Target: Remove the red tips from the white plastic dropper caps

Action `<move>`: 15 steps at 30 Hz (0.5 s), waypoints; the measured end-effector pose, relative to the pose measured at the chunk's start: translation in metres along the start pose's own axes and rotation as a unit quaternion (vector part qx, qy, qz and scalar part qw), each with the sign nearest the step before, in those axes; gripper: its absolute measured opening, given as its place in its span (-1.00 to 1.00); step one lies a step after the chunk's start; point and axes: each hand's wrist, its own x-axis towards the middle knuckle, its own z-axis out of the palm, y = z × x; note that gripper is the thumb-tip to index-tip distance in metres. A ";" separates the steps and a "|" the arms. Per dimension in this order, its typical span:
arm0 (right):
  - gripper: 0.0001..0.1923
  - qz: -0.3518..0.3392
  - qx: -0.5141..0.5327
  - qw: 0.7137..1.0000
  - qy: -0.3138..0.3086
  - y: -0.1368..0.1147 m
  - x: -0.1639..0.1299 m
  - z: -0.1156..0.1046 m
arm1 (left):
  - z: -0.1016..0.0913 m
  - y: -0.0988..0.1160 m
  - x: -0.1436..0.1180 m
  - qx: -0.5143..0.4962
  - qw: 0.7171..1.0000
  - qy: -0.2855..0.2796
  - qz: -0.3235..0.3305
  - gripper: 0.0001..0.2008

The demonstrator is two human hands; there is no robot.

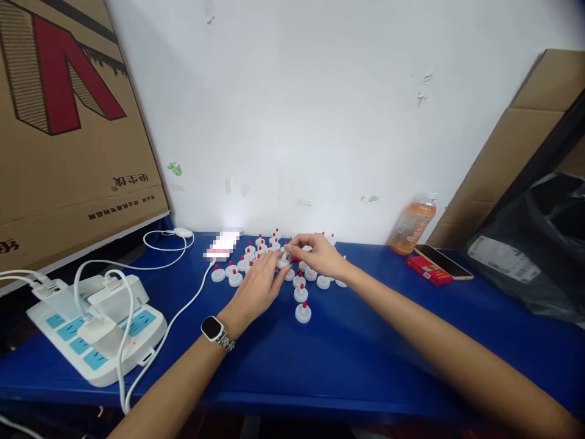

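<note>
while both hands (292, 268) pinch one white cap (283, 261), nearby caps (303, 312) stand red tips up

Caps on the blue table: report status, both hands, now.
Left hand and right hand both on the white caps, fingertips meeting mid-cluster. Grip unclear. Power strip off left, bottle right; neither obstructing.

Blue table: open in front, crowded at the back

Bare blue table (365, 360) btw the arms and toward the near edge, easy way in. Far side's jammed w/ white caps (301, 296) right up to the wall. Left is blocked by the power strip (98, 329) + its cables (183, 308); right has a bottle (412, 224), phone (442, 261) and black bag (539, 250).
</note>
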 end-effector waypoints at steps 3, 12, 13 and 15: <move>-0.77 0.015 -0.128 0.992 -0.015 0.016 0.007 -0.008 | 0.004 -0.007 -0.002 0.016 1.000 -0.004 -0.002 -0.70; -0.88 -0.008 -0.470 0.873 -0.126 0.041 0.033 0.008 | 0.004 -0.013 -0.003 0.051 0.998 -0.037 -0.001 -0.70; -0.88 -0.006 -0.476 0.869 -0.135 0.042 0.034 0.010 | 0.004 -0.013 -0.003 0.050 0.998 -0.037 -0.001 -0.70; -0.87 0.005 -0.479 0.866 -0.145 0.045 0.036 0.012 | 0.004 -0.014 -0.003 0.048 0.998 -0.035 0.000 -0.70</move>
